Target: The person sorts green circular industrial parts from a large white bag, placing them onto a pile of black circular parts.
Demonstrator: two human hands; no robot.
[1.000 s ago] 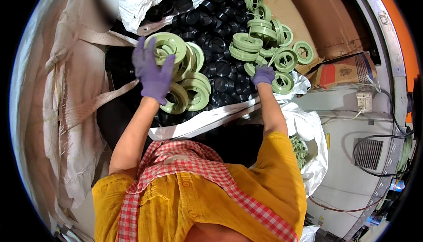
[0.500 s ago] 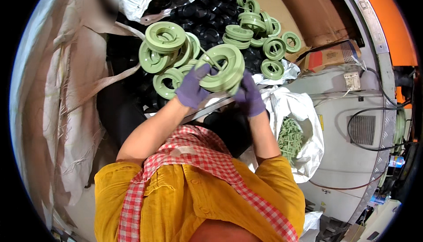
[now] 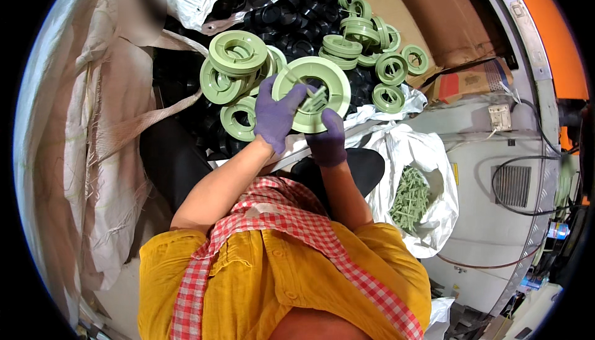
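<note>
A pale green plastic ring (image 3: 340, 89) is held up between my two purple-gloved hands, its round face turned toward me. My left hand (image 3: 276, 116) grips its left side, with thumb and finger reaching to the centre opening. The right hand (image 3: 327, 142) clasps the lower right rim, thumb on the face. Thin green sprue bars (image 3: 315, 101) show inside the opening; whether they are still joined to the ring I cannot tell. Left of my hands, more green rings (image 3: 238, 52) lie stacked and leaning. Another group of green rings (image 3: 342, 46) is piled beyond, to the right.
Black round plastic caps (image 3: 291, 15) form a heap at the back. A white sack (image 3: 443, 207) at my right holds green sprue pieces (image 3: 410, 199). Cardboard (image 3: 427, 5) stands at the far right, a grey machine panel (image 3: 477, 179) below it. A large woven bag (image 3: 102, 154) hangs left.
The ring has tilted so its face shows more fully. My right hand has moved left and its thumb now lies on the ring's lower rim.
</note>
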